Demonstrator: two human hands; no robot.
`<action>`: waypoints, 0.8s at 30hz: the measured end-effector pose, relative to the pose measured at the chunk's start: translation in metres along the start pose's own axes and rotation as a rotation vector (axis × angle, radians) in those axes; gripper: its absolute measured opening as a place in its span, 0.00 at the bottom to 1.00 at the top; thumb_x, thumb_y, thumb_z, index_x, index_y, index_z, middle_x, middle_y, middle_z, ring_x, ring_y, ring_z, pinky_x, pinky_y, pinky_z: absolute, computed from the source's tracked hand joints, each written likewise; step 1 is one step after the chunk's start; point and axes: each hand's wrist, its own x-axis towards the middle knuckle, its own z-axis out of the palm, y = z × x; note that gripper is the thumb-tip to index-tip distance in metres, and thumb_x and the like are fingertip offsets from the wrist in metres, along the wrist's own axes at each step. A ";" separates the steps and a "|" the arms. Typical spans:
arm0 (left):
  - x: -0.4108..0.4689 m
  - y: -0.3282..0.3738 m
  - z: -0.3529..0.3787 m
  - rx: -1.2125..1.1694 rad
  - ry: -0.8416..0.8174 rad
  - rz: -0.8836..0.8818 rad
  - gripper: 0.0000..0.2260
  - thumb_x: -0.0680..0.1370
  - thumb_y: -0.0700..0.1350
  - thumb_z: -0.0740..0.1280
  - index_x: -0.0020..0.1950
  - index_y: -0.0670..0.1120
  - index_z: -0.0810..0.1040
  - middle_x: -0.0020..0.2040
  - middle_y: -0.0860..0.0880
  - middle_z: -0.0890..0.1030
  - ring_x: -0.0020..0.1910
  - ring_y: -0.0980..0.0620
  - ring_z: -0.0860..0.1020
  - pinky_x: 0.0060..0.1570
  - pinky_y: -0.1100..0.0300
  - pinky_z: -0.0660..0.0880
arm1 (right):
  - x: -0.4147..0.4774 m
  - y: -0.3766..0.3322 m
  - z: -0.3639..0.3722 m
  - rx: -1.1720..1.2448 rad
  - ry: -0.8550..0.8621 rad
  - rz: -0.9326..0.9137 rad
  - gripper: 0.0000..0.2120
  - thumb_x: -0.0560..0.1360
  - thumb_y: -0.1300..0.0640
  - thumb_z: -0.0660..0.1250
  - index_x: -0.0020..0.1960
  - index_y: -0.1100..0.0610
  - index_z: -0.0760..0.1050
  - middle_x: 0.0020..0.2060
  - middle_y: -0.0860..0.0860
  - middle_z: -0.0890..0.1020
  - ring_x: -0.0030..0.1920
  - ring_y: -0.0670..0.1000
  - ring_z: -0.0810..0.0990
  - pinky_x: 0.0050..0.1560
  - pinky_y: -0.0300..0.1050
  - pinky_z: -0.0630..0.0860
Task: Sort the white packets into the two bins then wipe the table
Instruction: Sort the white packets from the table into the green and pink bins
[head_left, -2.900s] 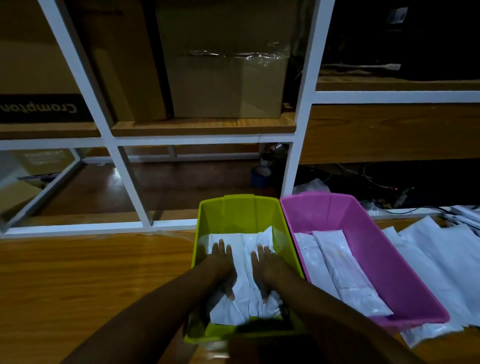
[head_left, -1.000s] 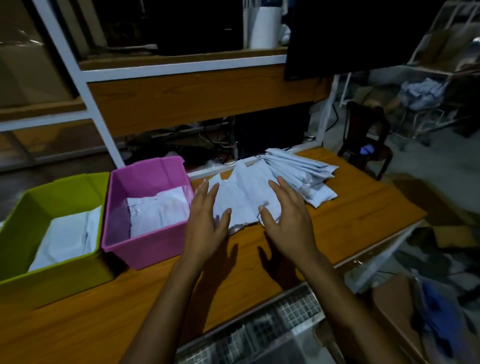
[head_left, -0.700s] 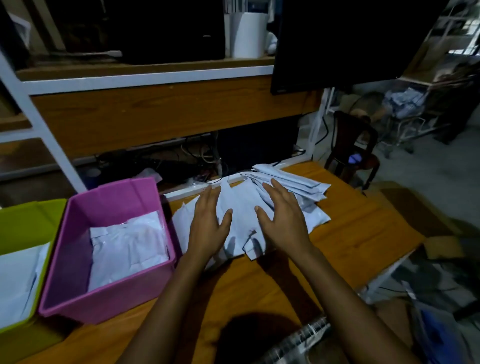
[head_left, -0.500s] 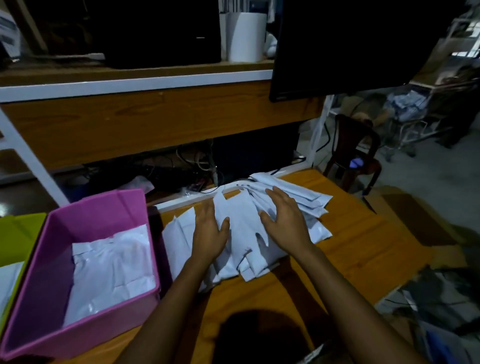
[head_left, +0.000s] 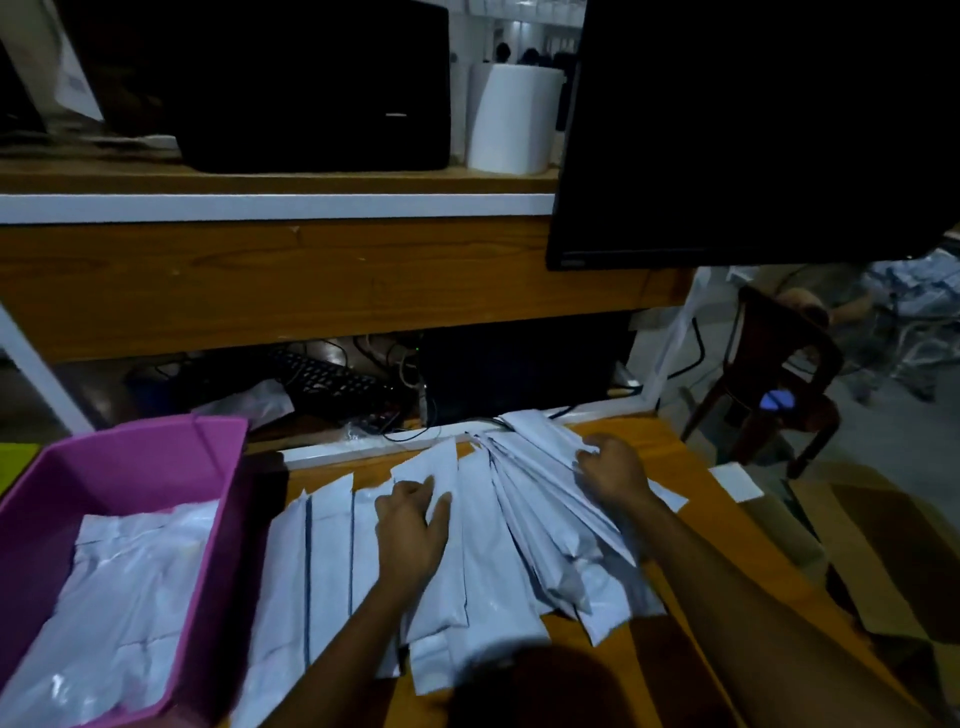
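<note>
Pinching one packet (head_left: 434, 465) with my left hand (head_left: 410, 527), right hand (head_left: 613, 474) curled on the fanned pile (head_left: 545, 519), I should lift singles cleanly.

The pink bin (head_left: 156, 457) and green bin (head_left: 13, 462) run off the left edge; white packets (head_left: 130, 571) inside look blurred.

this is looking like a dim packing or dispatch workroom: a wooden shelf (head_left: 311, 291) with white rails is standing behind a wooden table (head_left: 675, 447), carrying a dark monitor (head_left: 753, 130), a black machine (head_left: 311, 88) and a white roll (head_left: 511, 117); a keyboard (head_left: 332, 382) and cables (head_left: 384, 353) are lying underneath, white packets (head_left: 493, 545) are piling up beside a pink bin (head_left: 156, 447), and a plastic chair (head_left: 774, 374) is standing nearby.
</note>
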 end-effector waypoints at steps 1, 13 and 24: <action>-0.003 0.005 0.003 -0.020 0.009 0.011 0.29 0.76 0.64 0.57 0.65 0.45 0.78 0.56 0.43 0.78 0.58 0.42 0.74 0.57 0.50 0.71 | 0.010 0.003 0.000 -0.016 -0.033 -0.016 0.17 0.77 0.59 0.66 0.64 0.62 0.75 0.61 0.62 0.78 0.59 0.61 0.78 0.53 0.43 0.70; -0.008 0.019 0.015 0.180 -0.155 0.046 0.31 0.71 0.66 0.52 0.75 0.63 0.60 0.78 0.49 0.57 0.75 0.42 0.53 0.72 0.43 0.57 | 0.065 0.015 0.018 -0.228 -0.309 -0.176 0.20 0.76 0.60 0.66 0.67 0.63 0.73 0.65 0.60 0.76 0.65 0.59 0.73 0.63 0.46 0.68; 0.015 0.054 -0.039 0.179 0.074 0.126 0.27 0.76 0.58 0.48 0.73 0.55 0.69 0.74 0.45 0.65 0.66 0.42 0.62 0.64 0.48 0.65 | 0.028 -0.019 0.003 -0.341 0.108 -0.217 0.16 0.74 0.64 0.62 0.62 0.59 0.75 0.52 0.58 0.81 0.53 0.60 0.80 0.50 0.49 0.77</action>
